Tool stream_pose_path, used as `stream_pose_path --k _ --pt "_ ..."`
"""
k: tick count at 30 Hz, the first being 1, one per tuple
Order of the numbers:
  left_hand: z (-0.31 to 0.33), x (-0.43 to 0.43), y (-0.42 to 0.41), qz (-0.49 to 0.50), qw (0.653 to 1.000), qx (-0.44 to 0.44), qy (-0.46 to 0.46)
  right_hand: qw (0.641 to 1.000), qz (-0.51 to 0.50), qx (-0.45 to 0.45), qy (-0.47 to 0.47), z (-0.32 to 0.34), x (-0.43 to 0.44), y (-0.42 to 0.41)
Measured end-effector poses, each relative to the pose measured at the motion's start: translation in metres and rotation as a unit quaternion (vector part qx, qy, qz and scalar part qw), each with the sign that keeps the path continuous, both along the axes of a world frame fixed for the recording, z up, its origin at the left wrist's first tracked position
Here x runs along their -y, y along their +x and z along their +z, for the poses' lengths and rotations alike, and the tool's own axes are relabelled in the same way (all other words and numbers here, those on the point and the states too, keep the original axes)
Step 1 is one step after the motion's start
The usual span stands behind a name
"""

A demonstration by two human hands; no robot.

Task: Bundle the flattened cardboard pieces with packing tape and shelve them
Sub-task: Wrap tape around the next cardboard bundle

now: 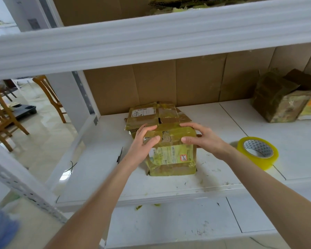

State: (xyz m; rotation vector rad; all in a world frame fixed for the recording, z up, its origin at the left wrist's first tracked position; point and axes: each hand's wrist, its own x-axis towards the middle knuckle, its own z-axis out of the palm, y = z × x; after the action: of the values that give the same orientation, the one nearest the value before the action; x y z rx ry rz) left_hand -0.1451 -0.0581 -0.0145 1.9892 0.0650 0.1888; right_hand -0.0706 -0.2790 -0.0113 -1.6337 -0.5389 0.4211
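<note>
White shelf (pixel 214 177) boards fill the head view, backed by brown cardboard sheets. On the middle shelf sits a taped cardboard bundle (pixel 171 157), its labelled face toward the camera. The left hand (pixel 144 141) grasps its upper left corner, fingers curled over the top and thumb on the near face. The right hand (pixel 203 139) grasps the upper right corner the same way. More flat taped cardboard (pixel 151 114) lies just behind. A tape roll (pixel 258 159) lies near the right wrist. Taped boxes (pixel 280 101) stand far right.

Brown cardboard bundle (pixel 171 146) wrapped in glossy yellowish tape; glossy plastic tape roll (pixel 258 151); white painted shelf (pixel 223 177), scuffed; wooden chairs (pixel 2 115).
</note>
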Motion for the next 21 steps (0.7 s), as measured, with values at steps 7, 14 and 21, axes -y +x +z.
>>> stream_pose_path --k 7,14,21 --pt "-0.009 0.003 -0.005 0.005 0.999 0.035 -0.014 1.000 0.009 -0.005 0.029 -0.005 0.004 -0.007" --pt "0.003 0.011 0.002 0.014 0.909 0.124 0.397 1.000 0.012 0.012 -0.001 0.004 0.000 -0.004" --pt "-0.001 0.015 0.001 -0.001 0.897 0.072 0.437 0.963 -0.166 0.109 -0.183 -0.007 0.040 -0.002"
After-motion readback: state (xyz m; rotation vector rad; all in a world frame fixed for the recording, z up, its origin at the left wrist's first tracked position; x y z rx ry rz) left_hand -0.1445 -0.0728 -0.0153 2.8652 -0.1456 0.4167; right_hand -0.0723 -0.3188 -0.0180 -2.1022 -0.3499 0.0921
